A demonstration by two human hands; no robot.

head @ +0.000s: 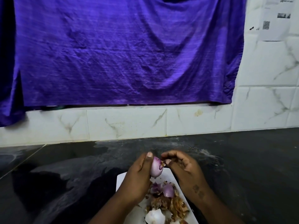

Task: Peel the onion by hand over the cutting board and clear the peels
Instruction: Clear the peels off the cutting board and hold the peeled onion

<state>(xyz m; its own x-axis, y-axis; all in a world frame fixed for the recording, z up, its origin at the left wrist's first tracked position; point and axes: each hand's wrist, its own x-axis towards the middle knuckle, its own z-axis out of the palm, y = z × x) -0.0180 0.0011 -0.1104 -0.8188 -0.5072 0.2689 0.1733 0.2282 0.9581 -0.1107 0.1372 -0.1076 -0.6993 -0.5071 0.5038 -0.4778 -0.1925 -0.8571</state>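
1. Purple cloth (113,50): a creased woven sheet that hangs over the wall. It fills the upper left and centre of the frame, and its lower hem ends above a row of tiles.
2. Black stone countertop (48,183): a glossy surface with pale smears, spanning the lower third of the frame.
3. White cutting board (121,181): lies flat on the countertop at lower centre, set at an angle. One corner shows to the left of the wrists, and the near end runs out of the bottom edge.
4. Left hand (139,178): raised above the board, fingers curled round the onion and thumb laid up along its left side, gripping it.
5. Onion (156,168): a small purple bulb, glossy and mostly bare of dry skin, held upright in the left hand over the far end of the board, clear of its surface.
6. Skin scrap (163,164): a brown flake at the onion's upper right side. Whether it is attached cannot be told.
7. Peels (168,202): a loose heap of dry brown skins and purple layers on the board, below and between the wrists. One pale curved piece lies at the near edge.
8. Right hand (182,168): just beside the onion, fingers curled, thumb and forefinger pinching the skin scrap.
9. Tiles (267,65): white with a grey marble vein, covering the wall at right and beneath the cloth.
10. Paper sheet (275,18): stuck to the tiles at upper right, its print blurred.
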